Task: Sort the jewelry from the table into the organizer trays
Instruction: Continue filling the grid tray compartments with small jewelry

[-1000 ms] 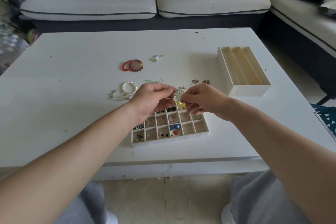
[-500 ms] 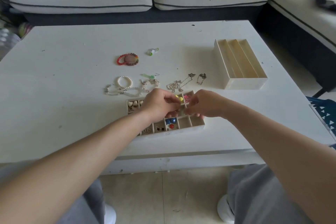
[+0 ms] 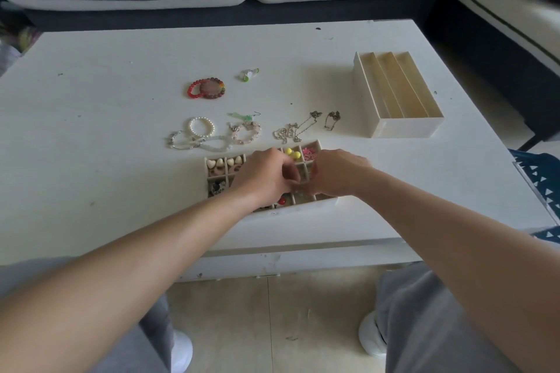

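**Both hands down in the small-cell tray**

The small-cell tray (image 3: 303, 207) sat near the front edge of the bench (image 3: 121, 160), a shallow cream box split by thin walls into square cells. Its far cells held glossy yellow beads (image 3: 292, 153), a frilly pink piece (image 3: 309, 154) and pale heart beads (image 3: 215, 163). The left hand (image 3: 263, 177) and right hand (image 3: 336, 174) met over the middle cells, fingers curled downward and nearly touching. Whether either grip pinched a piece or was bare could not be told, as the fingertips were hidden.

Just beyond the tray lay the unsorted jewelry: thin tangled chains (image 3: 291, 130), a pearl bracelet (image 3: 201, 127), a pink bracelet (image 3: 246, 132) and, farther off, a red bracelet (image 3: 206, 88). A long-slot tray (image 3: 406, 129) stood to the right.

The likeliest slip was a small piece landing in the wrong cell or rolling out, since the walls looked low and the beads round and smooth. A wrist could also nudge the light tray. The fine chains would probably snag one another when lifted.
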`<state>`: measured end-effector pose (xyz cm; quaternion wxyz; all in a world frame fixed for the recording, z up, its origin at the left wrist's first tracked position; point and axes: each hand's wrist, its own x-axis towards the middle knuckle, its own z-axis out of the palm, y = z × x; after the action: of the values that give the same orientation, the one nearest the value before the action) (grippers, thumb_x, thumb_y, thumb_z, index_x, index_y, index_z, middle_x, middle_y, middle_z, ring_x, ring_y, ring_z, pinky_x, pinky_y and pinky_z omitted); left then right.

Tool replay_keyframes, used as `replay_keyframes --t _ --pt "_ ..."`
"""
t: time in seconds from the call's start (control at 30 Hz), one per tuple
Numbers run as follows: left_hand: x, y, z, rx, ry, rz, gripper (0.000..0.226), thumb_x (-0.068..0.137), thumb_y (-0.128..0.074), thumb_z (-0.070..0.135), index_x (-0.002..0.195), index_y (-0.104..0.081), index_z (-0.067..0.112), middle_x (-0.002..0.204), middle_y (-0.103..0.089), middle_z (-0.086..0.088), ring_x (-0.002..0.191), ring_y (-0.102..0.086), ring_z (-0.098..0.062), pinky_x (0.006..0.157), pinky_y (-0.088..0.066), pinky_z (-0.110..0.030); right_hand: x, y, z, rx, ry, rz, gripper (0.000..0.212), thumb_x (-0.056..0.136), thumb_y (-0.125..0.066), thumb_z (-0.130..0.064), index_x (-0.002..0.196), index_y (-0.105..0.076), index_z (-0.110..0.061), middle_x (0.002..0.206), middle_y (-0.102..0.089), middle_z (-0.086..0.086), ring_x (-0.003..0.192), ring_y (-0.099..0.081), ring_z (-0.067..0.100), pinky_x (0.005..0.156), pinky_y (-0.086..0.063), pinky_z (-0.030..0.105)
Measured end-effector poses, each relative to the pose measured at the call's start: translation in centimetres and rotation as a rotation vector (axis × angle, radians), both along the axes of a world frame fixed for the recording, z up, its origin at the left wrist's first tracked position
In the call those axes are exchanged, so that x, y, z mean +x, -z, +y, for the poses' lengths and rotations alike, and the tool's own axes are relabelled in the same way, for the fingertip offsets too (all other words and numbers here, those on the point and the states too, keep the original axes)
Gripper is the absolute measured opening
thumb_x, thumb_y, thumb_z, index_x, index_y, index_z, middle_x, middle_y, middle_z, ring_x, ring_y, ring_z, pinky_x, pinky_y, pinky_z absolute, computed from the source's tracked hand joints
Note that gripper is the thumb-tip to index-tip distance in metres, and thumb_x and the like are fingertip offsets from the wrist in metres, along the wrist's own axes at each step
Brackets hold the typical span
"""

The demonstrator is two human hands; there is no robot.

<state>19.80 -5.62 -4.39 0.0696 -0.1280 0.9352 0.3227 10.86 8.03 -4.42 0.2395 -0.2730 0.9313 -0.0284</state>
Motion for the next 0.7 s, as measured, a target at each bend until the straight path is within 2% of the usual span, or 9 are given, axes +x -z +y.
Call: replay_keyframes --t 0.1,0.3,0.43,0.5,0.57,0.7 --pt "0.1 0.2 0.1 -0.089 0.025 0.018 0.006 0.088 -0.078 0.023 0.085 -0.073 0.026 0.085 -0.07 0.012 0.079 -0.066 -0.005 0.055 -0.036 -0.014 0.4 0.0 -0.2 0.031 -0.006 0.054 0.049 0.079 -0.065 -0.071 0.07 -0.058 -0.023 0.078 -0.064 -0.004 0.07 -0.059 0.013 0.055 -0.037 0.026" --pt "0.1 0.3 0.3 -0.152 0.039 0.048 0.007 0.087 -0.078 0.023 0.085 -0.072 0.026 0.086 -0.071 0.01 0.08 -0.063 -0.008 0.053 -0.03 -0.015 1.1 -0.3 -0.2 0.07 -0.029 0.104 0.035 0.079 -0.068 -0.056 0.077 -0.054 -0.023 0.076 -0.059 -0.004 0.067 -0.053 0.012 0.053 -0.032 0.026" --pt "0.1 0.5 0.2 -0.139 0.051 0.052 0.008 0.088 -0.077 0.021 0.084 -0.072 0.025 0.083 -0.071 0.011 0.072 -0.058 0.006 0.053 -0.03 -0.014 1.1 -0.1 -0.3 0.102 -0.047 0.116 0.032 0.081 -0.069 -0.052 0.076 -0.055 -0.023 0.077 -0.06 -0.004 0.066 -0.052 0.011 0.052 -0.031 0.025" --pt "0.1 0.5 0.2 -0.136 0.052 0.047 0.009 0.088 -0.077 0.021 0.084 -0.071 0.026 0.08 -0.071 0.012 0.069 -0.058 0.008 0.052 -0.03 -0.013 0.9 -0.5 -0.2 0.089 -0.052 0.062 0.04 0.077 -0.071 -0.061 0.075 -0.06 -0.023 0.076 -0.062 -0.005 0.069 -0.055 0.011 0.054 -0.033 0.026" --pt "0.0 0.5 0.2 -0.134 0.051 0.043 0.008 0.087 -0.078 0.022 0.084 -0.072 0.027 0.081 -0.072 0.012 0.072 -0.063 0.002 0.052 -0.034 -0.014 0.5 -1.1 -0.1 0.072 -0.073 -0.013 0.04 0.076 -0.073 -0.063 0.083 -0.07 -0.023 0.077 -0.065 -0.005 0.076 -0.06 0.013 0.059 -0.039 0.026" --pt "0.0 0.5 0.2 -0.125 0.058 0.031 0.007 0.089 -0.076 0.023 0.085 -0.073 0.027 0.081 -0.072 0.009 0.071 -0.067 -0.006 0.054 -0.038 -0.016 -0.3 -1.6 0.4 0.047 -0.143 -0.078 0.017 0.085 -0.071 -0.035 0.093 -0.078 -0.022 0.088 -0.072 -0.003 0.087 -0.066 0.018 0.079 -0.057 0.035"
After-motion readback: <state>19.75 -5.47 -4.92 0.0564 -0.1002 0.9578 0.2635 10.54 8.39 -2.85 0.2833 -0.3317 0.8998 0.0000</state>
